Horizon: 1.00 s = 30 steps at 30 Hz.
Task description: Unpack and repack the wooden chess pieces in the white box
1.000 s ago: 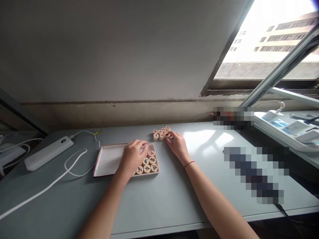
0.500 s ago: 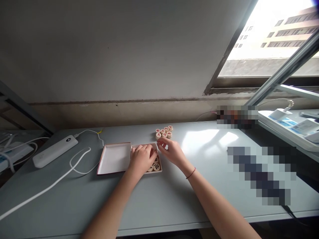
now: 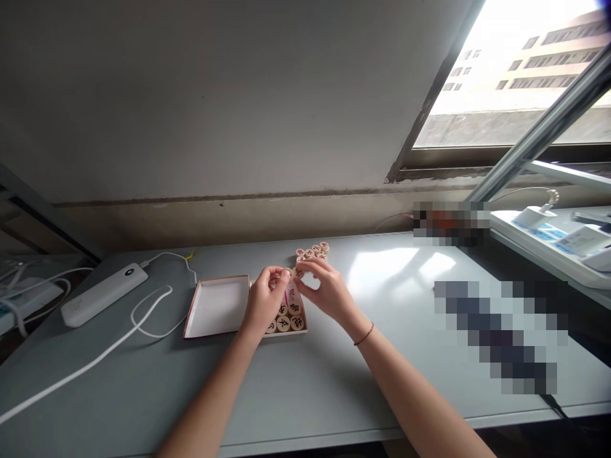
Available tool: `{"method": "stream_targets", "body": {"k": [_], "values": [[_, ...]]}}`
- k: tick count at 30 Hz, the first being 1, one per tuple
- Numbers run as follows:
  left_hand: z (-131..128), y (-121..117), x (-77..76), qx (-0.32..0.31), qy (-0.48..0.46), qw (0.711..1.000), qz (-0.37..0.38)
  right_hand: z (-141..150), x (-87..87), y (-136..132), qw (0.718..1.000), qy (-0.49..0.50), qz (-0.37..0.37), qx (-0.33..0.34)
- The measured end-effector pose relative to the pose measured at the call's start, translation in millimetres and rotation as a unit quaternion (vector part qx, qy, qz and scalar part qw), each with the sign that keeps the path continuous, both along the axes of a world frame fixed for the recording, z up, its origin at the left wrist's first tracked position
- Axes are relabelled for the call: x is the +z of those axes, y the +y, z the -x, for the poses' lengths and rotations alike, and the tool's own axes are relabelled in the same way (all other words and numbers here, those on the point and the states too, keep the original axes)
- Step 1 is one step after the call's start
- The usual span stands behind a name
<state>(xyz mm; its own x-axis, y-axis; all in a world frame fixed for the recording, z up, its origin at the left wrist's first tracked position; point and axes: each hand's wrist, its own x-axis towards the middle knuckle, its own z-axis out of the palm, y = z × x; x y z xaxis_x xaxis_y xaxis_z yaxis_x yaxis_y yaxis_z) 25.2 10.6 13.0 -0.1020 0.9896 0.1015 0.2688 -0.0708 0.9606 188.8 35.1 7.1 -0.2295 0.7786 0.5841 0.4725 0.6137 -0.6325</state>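
Round wooden xiangqi pieces with red characters form a loose cluster (image 3: 311, 252) on the grey table (image 3: 363, 375), just beyond the hands. More pieces with black characters lie in a shallow box tray (image 3: 296, 329), beside its open white lid (image 3: 217, 306). My left hand (image 3: 265, 299) hangs over the tray's far left corner with curled fingers, hiding part of the tray. My right hand (image 3: 324, 289) is to its right, and its fingertips touch a single piece (image 3: 298, 272) below the cluster. Whether either hand grips anything is hidden.
A white power bank (image 3: 104, 295) with white cables lies to the left. Pixelated blurred objects (image 3: 496, 334) sit on the table's right side. A white power strip (image 3: 539, 232) stands beyond the right edge, beneath a window and metal rail.
My left hand has lifted off the tray, showing more of its pieces. My right hand has moved from the tray's far edge up toward the cluster and single piece.
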Motion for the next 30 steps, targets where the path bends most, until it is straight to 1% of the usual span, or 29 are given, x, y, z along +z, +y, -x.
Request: {"method": "stream_targets", "body": {"k": [2,4,5,6,8,10,12,13,14,15,16,17,18,20,22,24,25,26,28,30], "values": [[0,1,-0.3,0.015,-0.042,0.999,-0.012,-16,-2.4,11,0.996,0.028,0.000,-0.088],[0,1,0.4,0.025,-0.072,0.997,-0.014,-36,-9.6,24,0.978,0.032,0.022,-0.204],[0,1,0.7,0.026,-0.079,0.996,-0.013,-44,-15.0,30,0.969,0.020,0.038,-0.241],[1,1,0.7,0.025,-0.080,0.996,-0.011,-52,-21.0,35,0.964,0.004,0.054,-0.262],[1,2,-0.4,0.019,-0.069,0.997,-0.003,-61,-32.8,42,0.960,-0.038,0.087,-0.265],[1,2,-2.4,0.010,-0.047,0.999,0.004,-62,-39.5,45,0.958,-0.077,0.107,-0.256],[0,1,-4.1,0.001,-0.012,1.000,-0.008,-56,-37.7,42,0.955,-0.086,0.098,-0.267],[-1,1,-4.5,-0.002,0.019,0.999,-0.026,-50,-33.4,38,0.957,-0.076,0.085,-0.267],[-2,0,-4.6,-0.003,0.061,0.997,-0.052,-43,-27.5,33,0.963,-0.056,0.075,-0.252],[-3,-1,-4.3,-0.003,0.110,0.991,-0.080,-34,-20.6,26,0.972,-0.030,0.071,-0.221],[-4,-3,-3.8,-0.004,0.158,0.982,-0.107,-24,-13.4,18,0.983,-0.006,0.080,-0.163],[-4,-4,-3.2,-0.006,0.202,0.971,-0.130,-14,-6.5,11,0.990,0.014,0.105,-0.093],[-5,-6,-2.7,-0.009,0.237,0.960,-0.148,-5,-0.7,3,0.991,0.023,0.124,-0.039],[-6,-7,-2.3,-0.016,0.277,0.945,-0.173,9,6.8,-7,0.989,0.027,0.142,0.022],[-6,-8,-2.8,-0.021,0.293,0.938,-0.186,11,7.9,-7,0.988,0.036,0.144,0.038],[-5,-6,-3.9,-0.031,0.301,0.934,-0.187,-1,3.4,2,0.990,0.055,0.132,0.004],[-4,-5,-4.4,-0.038,0.307,0.933,-0.186,-11,-0.5,8,0.990,0.059,0.120,-0.032],[-4,-3,-4.7,-0.044,0.314,0.930,-0.184,-22,-5.1,16,0.989,0.056,0.105,-0.084],[-3,0,-4.7,-0.054,0.334,0.923,-0.183,-44,-15.5,31,0.980,0.016,0.080,-0.181],[-2,4,-3.9,-0.062,0.350,0.917,-0.181,-60,-25.7,42,0.971,-0.034,0.072,-0.225]]}}
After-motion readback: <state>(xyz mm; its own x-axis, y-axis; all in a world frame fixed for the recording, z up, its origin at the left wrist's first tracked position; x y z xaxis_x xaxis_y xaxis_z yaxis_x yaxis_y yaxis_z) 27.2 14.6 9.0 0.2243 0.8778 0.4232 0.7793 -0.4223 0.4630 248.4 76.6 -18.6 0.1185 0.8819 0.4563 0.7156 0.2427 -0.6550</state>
